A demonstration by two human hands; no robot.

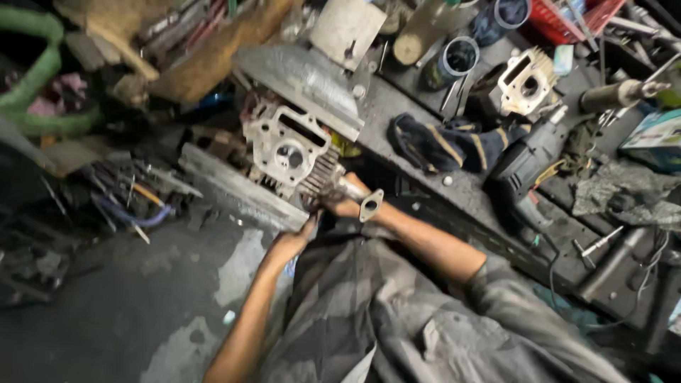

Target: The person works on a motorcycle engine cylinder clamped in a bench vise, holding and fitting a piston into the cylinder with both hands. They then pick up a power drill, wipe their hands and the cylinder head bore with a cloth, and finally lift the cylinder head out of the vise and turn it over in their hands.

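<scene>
A finned metal cylinder head (289, 150) with a round bore and a flanged pipe port (370, 205) sits at the edge of a dirty workbench (468, 191), clamped or resting under a grey metal block (305, 81). My right hand (342, 203) grips the head's lower side near the port. My left hand (292, 243) reaches up from below and touches its underside by the fins. Whether the left fingers close on it is hard to tell.
A second cylinder part (526, 79) lies on the bench at the back right, near a dark striped rag (443, 142), a power drill (528, 167) and cans (457, 58). Loose tools and scrap (135, 191) pile up at the left. Stained floor (142, 305) lies below.
</scene>
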